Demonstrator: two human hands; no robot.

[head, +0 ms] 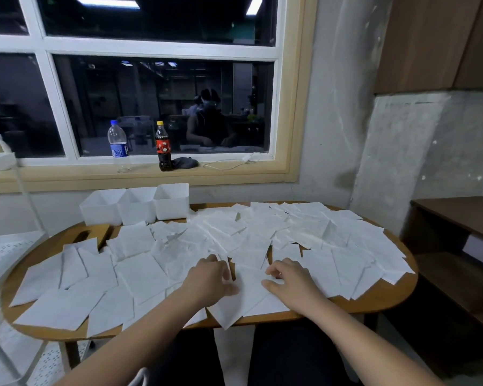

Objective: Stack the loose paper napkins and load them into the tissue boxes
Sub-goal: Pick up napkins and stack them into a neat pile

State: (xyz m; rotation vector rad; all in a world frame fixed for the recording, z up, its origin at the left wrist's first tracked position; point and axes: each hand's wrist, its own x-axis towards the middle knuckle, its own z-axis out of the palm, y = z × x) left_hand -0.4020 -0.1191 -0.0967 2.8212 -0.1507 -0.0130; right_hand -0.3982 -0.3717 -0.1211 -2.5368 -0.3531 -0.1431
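While napkins (140, 277) cover table (374, 302), cola bottle (163, 147) beyond

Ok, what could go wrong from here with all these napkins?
Several napkins overhang the table's front edge, so gathering could push them off. The napkins overlap, so lifting one may drag its neighbours. Reaching the boxes means crossing the whole spread, which may scatter it.

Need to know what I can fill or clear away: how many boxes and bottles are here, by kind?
White boxes: 3
Wooden box: 1
Water bottle: 1
Cola bottle: 1
Total: 6
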